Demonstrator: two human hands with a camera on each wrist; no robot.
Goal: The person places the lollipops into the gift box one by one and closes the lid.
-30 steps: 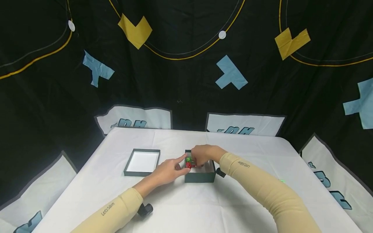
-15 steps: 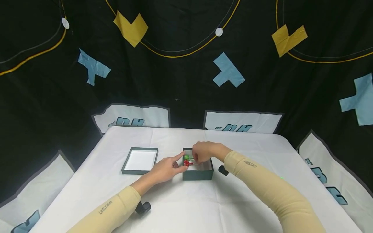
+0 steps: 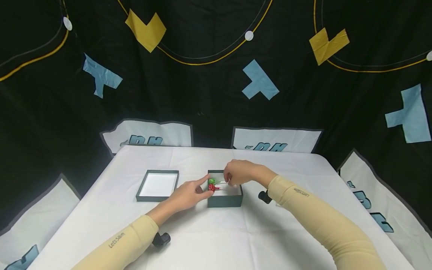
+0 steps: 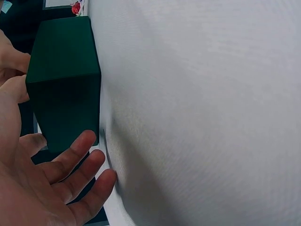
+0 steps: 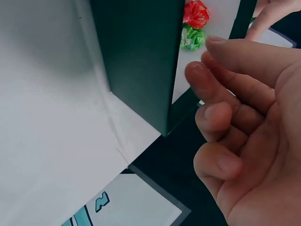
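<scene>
A dark green box (image 3: pixel 224 202) stands uncovered on the white table. Inside, against its left end, lie a red-wrapped lollipop (image 3: pixel 211 187) and a green-wrapped lollipop (image 3: pixel 212 180), their white sticks pointing right. My left hand (image 3: pixel 187 195) touches the box's left side with forefinger and thumb; the left wrist view shows its other fingers stretched out beside the box wall (image 4: pixel 66 52). Over the box's right rim hovers my right hand (image 3: pixel 243 170), near the stick ends. Its fingers are loosely bent in the right wrist view, and nothing shows between thumb and fingertips.
Left of the box lies its shallow lid (image 3: pixel 158 184), white inside up. A small red-wrapped thing (image 4: pixel 76 8) shows past the box in the left wrist view. Dark wrist cameras (image 3: pixel 161 239) hang under both sleeves. A black curtain (image 3: pixel 202 90) hangs behind the table.
My right hand has risen from inside the box and drawn back to the right, uncovering the lollipops' sticks. The left hand keeps its place at the box's left side.
</scene>
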